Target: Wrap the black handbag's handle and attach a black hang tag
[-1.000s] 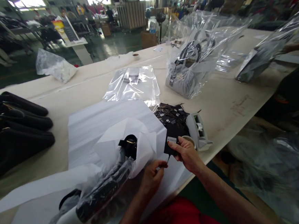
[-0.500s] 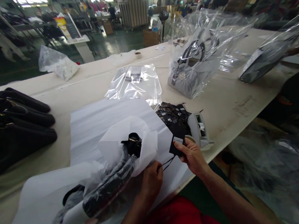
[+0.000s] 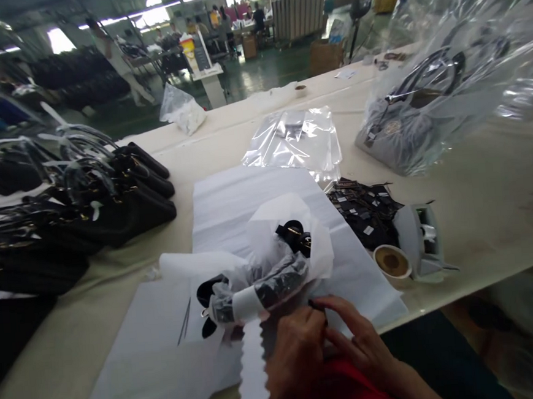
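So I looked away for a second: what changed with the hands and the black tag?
Both hands drew together at the wrapped black handle; the right hand no longer holds the black tag out, and the tag is hidden. The tag pile and tape dispenser stayed put.

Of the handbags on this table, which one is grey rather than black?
The grey handbag inside the clear plastic bag at the far right. The handbags stacked at the left are all black and lie flat.
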Available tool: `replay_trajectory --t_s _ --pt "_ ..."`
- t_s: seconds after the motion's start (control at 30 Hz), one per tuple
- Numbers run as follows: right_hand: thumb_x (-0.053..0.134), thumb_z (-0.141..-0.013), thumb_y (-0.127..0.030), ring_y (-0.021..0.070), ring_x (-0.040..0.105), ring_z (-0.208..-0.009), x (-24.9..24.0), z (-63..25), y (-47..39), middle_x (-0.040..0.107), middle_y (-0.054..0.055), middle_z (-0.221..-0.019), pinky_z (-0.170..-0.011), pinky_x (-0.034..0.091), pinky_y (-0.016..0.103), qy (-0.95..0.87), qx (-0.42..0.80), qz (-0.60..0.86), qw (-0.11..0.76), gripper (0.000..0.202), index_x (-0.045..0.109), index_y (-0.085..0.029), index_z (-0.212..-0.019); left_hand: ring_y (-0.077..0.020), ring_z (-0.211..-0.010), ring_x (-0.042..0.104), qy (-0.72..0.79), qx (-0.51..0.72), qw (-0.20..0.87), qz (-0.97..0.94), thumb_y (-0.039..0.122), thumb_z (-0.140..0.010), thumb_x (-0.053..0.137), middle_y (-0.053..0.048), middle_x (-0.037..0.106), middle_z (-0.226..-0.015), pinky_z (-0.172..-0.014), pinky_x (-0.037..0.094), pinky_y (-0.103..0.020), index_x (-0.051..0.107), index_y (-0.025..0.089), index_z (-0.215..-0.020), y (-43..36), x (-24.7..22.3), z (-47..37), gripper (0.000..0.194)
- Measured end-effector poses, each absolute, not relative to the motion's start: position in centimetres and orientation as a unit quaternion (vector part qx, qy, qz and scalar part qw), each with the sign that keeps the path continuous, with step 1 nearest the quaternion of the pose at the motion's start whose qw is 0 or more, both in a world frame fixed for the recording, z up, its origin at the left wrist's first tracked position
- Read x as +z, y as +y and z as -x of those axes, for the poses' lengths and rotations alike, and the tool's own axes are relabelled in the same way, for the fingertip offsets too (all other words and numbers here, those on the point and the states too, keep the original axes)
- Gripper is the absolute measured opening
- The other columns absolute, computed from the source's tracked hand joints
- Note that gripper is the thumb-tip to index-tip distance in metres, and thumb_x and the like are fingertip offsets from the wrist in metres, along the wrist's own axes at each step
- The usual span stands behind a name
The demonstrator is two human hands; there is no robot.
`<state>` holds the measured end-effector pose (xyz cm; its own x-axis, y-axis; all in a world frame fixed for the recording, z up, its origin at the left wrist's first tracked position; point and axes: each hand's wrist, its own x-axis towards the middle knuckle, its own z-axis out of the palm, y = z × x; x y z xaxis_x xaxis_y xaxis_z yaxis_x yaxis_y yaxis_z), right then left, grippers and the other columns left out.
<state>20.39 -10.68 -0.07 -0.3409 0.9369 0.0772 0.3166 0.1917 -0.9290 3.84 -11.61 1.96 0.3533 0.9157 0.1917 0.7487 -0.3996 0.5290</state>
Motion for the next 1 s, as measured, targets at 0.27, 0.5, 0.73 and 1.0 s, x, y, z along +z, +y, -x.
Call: replay_trajectory --t_s 0.27,0.5,0.73,1.0 --pt "0.055 -0.08 -0.05 0.011 0.04 -0.051 -0.2 -16.1 -11.8 0.047 -0.001 -0.056 -0.048 0.036 0.022 -0.511 0.681 0.434 0.296 0.034 0.061 -0.017 -0.073 -0.0138 -0.049 0.051 0.536 0.255 0.087 -0.8 0.01 -0.078 0.044 0.0 0.053 -0.058 -0.046 0.033 -0.024 0.051 0.02 -0.067 -14.0 3.9 0.3 0.016" --pt "0.063 -0.073 -0.045 0.0166 0.051 -0.062 1.1 -13.5 -12.9 0.058 0.003 -0.067 -0.056 0.043 0.027 -0.536 0.678 0.402 0.303 0.025 0.068 -0.02 -0.075 -0.0141 -0.052 0.051 0.512 0.324 0.052 -0.794 0.011 -0.079 0.042 -0.001 0.054 -0.06 -0.047 0.034 -0.025 0.049 0.019 -0.067 -15.0 3.8 3.0 0.016" --pt "0.066 -0.071 -0.043 0.0169 0.051 -0.064 2.6 -11.1 -13.1 0.056 0.003 -0.066 -0.062 0.044 0.029 -0.577 0.605 0.439 0.329 0.026 0.068 -0.018 -0.064 -0.015 -0.05 0.049 0.519 0.293 0.007 -0.803 0.009 -0.085 0.036 0.0 0.051 -0.058 -0.047 0.033 -0.027 0.048 0.019 -0.068 -15.6 4.1 4.4 0.023" --pt "0.063 -0.07 -0.058 0.0085 0.032 -0.043 3.1 -10.9 -14.3 0.037 -0.005 -0.045 -0.043 0.024 0.023 -0.463 0.676 0.498 0.283 0.042 0.057 -0.017 -0.062 -0.0221 -0.096 0.056 0.386 0.387 -0.072 -0.834 0.012 -0.083 0.051 -0.01 0.062 -0.095 -0.087 0.046 -0.036 0.055 0.01 -0.105 -16.5 6.5 7.3 0.022"
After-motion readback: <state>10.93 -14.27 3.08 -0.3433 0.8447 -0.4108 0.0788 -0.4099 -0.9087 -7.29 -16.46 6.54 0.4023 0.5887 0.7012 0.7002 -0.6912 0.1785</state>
